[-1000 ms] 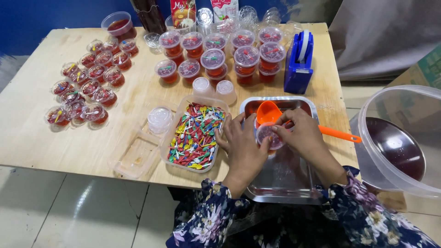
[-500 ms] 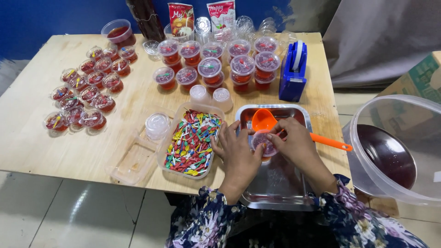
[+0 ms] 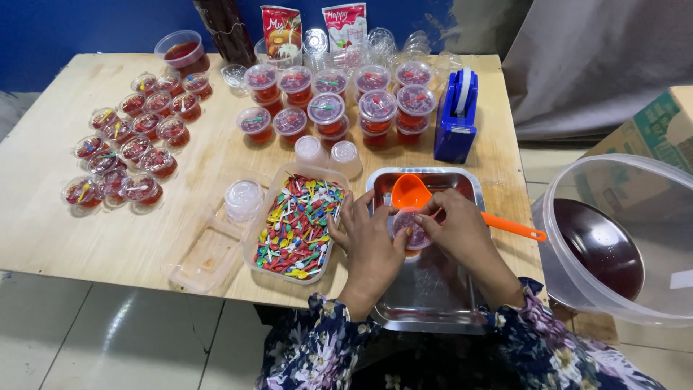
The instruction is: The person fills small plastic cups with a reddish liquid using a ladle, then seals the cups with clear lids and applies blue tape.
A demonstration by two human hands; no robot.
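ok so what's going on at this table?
A person's left hand and right hand together hold a small clear plastic cup of red liquid over a shiny metal tray, beside an orange plastic ladle. Lidded red cups and a clear tub of colourful small spoons sit on the wooden table.

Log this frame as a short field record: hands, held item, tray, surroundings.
left hand: on the left side of a small clear cup
right hand: on the right side of the same cup, fingers at its lid
small clear cup: red contents, held over the metal tray
metal tray: at the table's near edge
orange ladle: lying in the tray, handle pointing right
container of coloured spoons: left of the tray
filled cups: grouped at table's back and left
blue tape dispenser: behind the tray
large clear tub: right of table, dark red liquid inside
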